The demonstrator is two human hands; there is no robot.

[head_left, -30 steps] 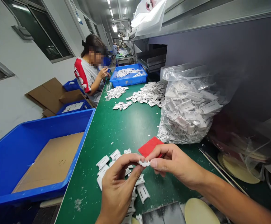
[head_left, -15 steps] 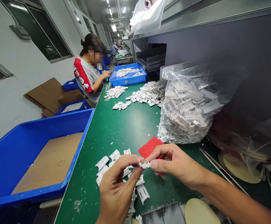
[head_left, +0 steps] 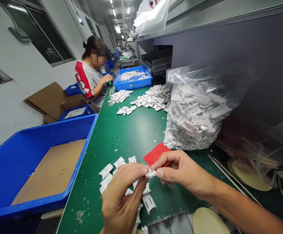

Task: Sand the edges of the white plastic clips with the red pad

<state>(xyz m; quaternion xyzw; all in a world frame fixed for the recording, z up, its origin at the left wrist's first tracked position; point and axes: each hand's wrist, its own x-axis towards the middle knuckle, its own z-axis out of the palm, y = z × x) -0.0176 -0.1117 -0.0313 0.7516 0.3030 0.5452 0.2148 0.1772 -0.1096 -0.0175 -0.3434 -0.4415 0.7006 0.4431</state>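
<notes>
A small white plastic part [head_left: 151, 173] is pinched between my two hands above the green table [head_left: 129, 133]. My left hand [head_left: 124, 191] grips its left end between thumb and fingertips. On its right side, my right hand [head_left: 180, 170] closes thumb and forefinger on it. Fingertips cover some of the part. Beneath and beside my left hand lie several loose white plastic parts [head_left: 148, 203] with slots, partly hidden by the hand. A red square piece [head_left: 157, 153] lies on the table just behind my right hand's fingers.
A clear bag [head_left: 195, 113] full of white parts stands at right. A blue bin [head_left: 58, 126] with cardboard inside adjoins the table's left edge. Farther back are a pile of parts [head_left: 156, 97], a blue tray [head_left: 133, 85] and a seated person [head_left: 92, 74]. A yellowish disc [head_left: 208, 221] lies in front.
My left hand has turned slightly about the white part, its fingers now closer together, and the part is tilted a little differently. My right hand has barely moved.
</notes>
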